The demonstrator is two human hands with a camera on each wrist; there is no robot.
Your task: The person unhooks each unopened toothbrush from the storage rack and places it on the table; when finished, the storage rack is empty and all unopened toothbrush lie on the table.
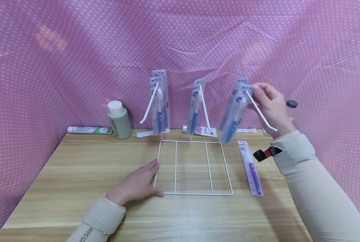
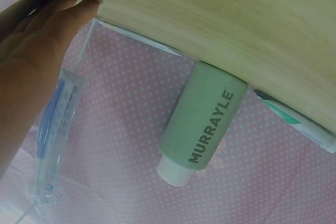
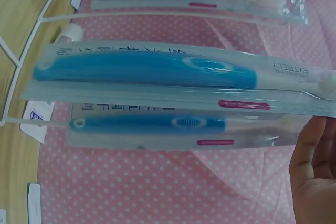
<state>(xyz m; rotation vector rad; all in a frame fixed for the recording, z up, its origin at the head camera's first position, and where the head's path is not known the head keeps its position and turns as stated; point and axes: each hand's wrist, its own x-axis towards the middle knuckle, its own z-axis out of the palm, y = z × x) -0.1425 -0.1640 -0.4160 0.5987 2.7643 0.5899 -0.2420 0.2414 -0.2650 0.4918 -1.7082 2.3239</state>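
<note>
On right hook (image 1: 261, 114), toothbrush pack (image 1: 236, 112), right hand (image 1: 271, 106) pinching.

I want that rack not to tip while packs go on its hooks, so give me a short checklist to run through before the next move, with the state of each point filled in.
1. Left hand rests flat on the table against the wire rack base: ok.
2. Right hand pinches the top of the blue toothbrush pack at the right hook: ok.
3. Pack's hole fully threaded on that hook: cannot tell.
4. Packs on the left hook and the middle hook hang in place: ok.
5. Purple toothbrush pack lies flat on the table, right of the base, untouched: ok.
6. Green bottle stands upright, apart from the rack: ok.
</note>
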